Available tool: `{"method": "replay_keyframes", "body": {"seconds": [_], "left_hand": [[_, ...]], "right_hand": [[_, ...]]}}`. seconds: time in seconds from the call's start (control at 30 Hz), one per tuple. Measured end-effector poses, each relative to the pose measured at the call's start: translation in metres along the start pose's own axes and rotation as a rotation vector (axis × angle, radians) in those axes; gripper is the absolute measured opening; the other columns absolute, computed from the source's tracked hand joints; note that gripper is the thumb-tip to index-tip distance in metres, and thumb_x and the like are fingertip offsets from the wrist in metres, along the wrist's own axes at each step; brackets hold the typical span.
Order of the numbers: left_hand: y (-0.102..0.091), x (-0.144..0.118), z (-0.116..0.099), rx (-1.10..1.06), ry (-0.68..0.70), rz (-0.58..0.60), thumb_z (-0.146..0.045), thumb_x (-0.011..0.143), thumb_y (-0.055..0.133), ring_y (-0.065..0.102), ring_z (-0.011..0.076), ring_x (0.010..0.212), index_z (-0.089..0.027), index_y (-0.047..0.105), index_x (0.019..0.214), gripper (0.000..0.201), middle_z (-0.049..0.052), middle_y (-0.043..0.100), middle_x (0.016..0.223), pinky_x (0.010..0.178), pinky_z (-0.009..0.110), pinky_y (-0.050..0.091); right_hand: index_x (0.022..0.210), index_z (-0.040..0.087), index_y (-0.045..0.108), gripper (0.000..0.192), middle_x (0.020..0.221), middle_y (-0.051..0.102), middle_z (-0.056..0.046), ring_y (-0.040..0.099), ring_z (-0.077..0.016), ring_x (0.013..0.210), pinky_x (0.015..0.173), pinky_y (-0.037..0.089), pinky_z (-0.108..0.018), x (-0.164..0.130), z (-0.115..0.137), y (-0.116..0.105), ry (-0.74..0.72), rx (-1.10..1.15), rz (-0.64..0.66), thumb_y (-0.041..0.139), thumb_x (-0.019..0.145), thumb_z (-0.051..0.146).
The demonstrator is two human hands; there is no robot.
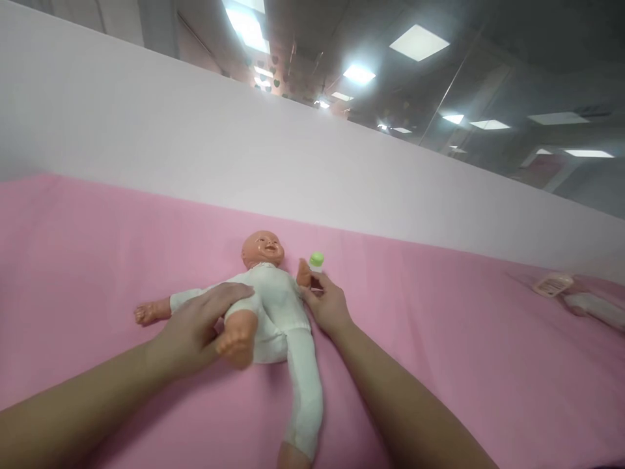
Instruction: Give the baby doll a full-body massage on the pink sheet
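Observation:
A baby doll (280, 296) with a cloth body lies on its back on the pink sheet (420, 365). My left hand (195, 326) is wrapped round its raised, bent leg, whose bare foot points toward me. At the doll's other side, my right hand (329, 303) grips its arm close to the plastic hand, with thumb and fingers closed. Just beyond those fingers is a small container with a green top (317, 259); its lower part is partly hidden. The doll's second leg stretches straight toward me, and its other arm lies out to the left.
A white wall or panel (195, 143) rises behind the pink sheet, with glass above it reflecting ceiling lights. At the far right lie a pale labelled pack (553, 284) and a whitish bundle (593, 306) in what looks like clear wrapping.

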State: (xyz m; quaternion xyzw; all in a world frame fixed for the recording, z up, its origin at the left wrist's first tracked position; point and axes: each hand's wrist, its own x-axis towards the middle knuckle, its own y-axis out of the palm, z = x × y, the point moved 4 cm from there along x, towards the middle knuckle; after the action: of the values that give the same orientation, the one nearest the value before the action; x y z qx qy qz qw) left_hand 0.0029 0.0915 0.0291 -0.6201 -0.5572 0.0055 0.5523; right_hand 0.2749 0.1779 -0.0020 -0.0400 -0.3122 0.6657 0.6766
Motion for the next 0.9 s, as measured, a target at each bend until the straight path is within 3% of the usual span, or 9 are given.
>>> {"method": "replay_keyframes", "body": {"seconds": [0.13, 0.2, 0.3, 0.4, 0.5, 0.57, 0.67, 0.77, 0.9], "left_hand": [[0.002, -0.005, -0.020, 0.036, 0.199, 0.004, -0.021, 0.092, 0.053, 0.065, 0.0253, 0.117, -0.026, 0.047, 0.140, 0.049, 0.008, 0.066, 0.131, 0.097, 0.038, 0.054], [0.004, -0.006, -0.029, 0.054, 0.277, 0.003, -0.018, 0.091, 0.051, 0.066, 0.0262, 0.116, -0.025, 0.045, 0.142, 0.051, 0.010, 0.067, 0.129, 0.095, 0.040, 0.055], [0.007, -0.005, -0.040, 0.007, 0.345, 0.042, -0.014, 0.087, 0.050, 0.067, 0.0258, 0.112, -0.025, 0.047, 0.140, 0.054, 0.009, 0.068, 0.125, 0.093, 0.039, 0.057], [0.010, -0.004, -0.047, -0.055, 0.378, 0.115, -0.008, 0.084, 0.049, 0.068, 0.0245, 0.108, -0.026, 0.048, 0.140, 0.059, 0.009, 0.068, 0.124, 0.089, 0.038, 0.059], [0.010, -0.002, -0.051, -0.097, 0.390, 0.168, -0.007, 0.084, 0.050, 0.069, 0.0249, 0.103, -0.026, 0.049, 0.139, 0.059, 0.011, 0.067, 0.123, 0.084, 0.039, 0.060], [0.011, -0.002, -0.051, -0.111, 0.388, 0.181, -0.008, 0.084, 0.050, 0.069, 0.0251, 0.100, -0.027, 0.051, 0.138, 0.057, 0.011, 0.067, 0.121, 0.082, 0.039, 0.059], [0.012, -0.002, -0.045, -0.142, 0.337, 0.172, -0.010, 0.087, 0.051, 0.068, 0.0239, 0.102, -0.030, 0.053, 0.138, 0.055, 0.008, 0.069, 0.120, 0.085, 0.038, 0.058], [0.013, -0.002, -0.031, -0.165, 0.203, 0.146, -0.018, 0.090, 0.052, 0.068, 0.0243, 0.105, -0.031, 0.054, 0.138, 0.050, 0.005, 0.071, 0.118, 0.089, 0.038, 0.057], [0.014, -0.001, -0.005, -0.182, -0.186, 0.046, -0.032, 0.088, 0.056, 0.068, 0.0292, 0.111, -0.026, 0.057, 0.134, 0.047, 0.007, 0.071, 0.124, 0.089, 0.040, 0.058]], "right_hand": [[0.127, 0.021, 0.058, 0.050, 0.118, 0.073, -0.008, 0.072, -0.0238, 0.100, 0.085, 0.060, -0.036, 0.012, -0.030, -0.022, 0.149, 0.263, -0.185, 0.069, 0.085, 0.046], [0.132, 0.020, 0.053, 0.057, 0.116, 0.073, -0.009, 0.073, -0.0234, 0.092, 0.078, 0.061, -0.035, 0.018, -0.045, -0.032, 0.231, 0.292, -0.237, 0.065, 0.086, 0.052], [0.138, 0.018, 0.047, 0.063, 0.107, 0.075, -0.009, 0.074, -0.0231, 0.085, 0.071, 0.059, -0.033, 0.022, -0.061, -0.047, 0.347, 0.091, -0.277, 0.060, 0.088, 0.055], [0.134, 0.018, 0.051, 0.064, 0.103, 0.076, -0.008, 0.073, -0.0261, 0.094, 0.080, 0.057, -0.036, 0.024, -0.066, -0.058, 0.385, -0.088, -0.275, 0.069, 0.081, 0.050], [0.119, 0.018, 0.063, 0.053, 0.104, 0.075, -0.010, 0.070, -0.0314, 0.104, 0.090, 0.053, -0.041, 0.025, -0.065, -0.062, 0.397, -0.185, -0.242, 0.074, 0.076, 0.047], [0.121, 0.017, 0.063, 0.055, 0.110, 0.074, -0.013, 0.068, -0.0343, 0.110, 0.094, 0.051, -0.044, 0.024, -0.063, -0.062, 0.403, -0.231, -0.227, 0.073, 0.076, 0.047], [0.140, 0.014, 0.051, 0.071, 0.114, 0.073, -0.015, 0.067, -0.0342, 0.115, 0.097, 0.050, -0.045, 0.023, -0.059, -0.061, 0.408, -0.262, -0.217, 0.070, 0.080, 0.046], [0.149, 0.015, 0.041, 0.077, 0.115, 0.073, -0.014, 0.070, -0.0294, 0.108, 0.093, 0.054, -0.040, 0.019, -0.048, -0.056, 0.368, -0.209, -0.249, 0.068, 0.084, 0.046], [0.145, 0.021, 0.045, 0.066, 0.132, 0.066, -0.012, 0.071, -0.0241, 0.106, 0.086, 0.060, -0.035, 0.010, -0.020, -0.040, 0.124, -0.044, -0.358, 0.066, 0.087, 0.044]]}}
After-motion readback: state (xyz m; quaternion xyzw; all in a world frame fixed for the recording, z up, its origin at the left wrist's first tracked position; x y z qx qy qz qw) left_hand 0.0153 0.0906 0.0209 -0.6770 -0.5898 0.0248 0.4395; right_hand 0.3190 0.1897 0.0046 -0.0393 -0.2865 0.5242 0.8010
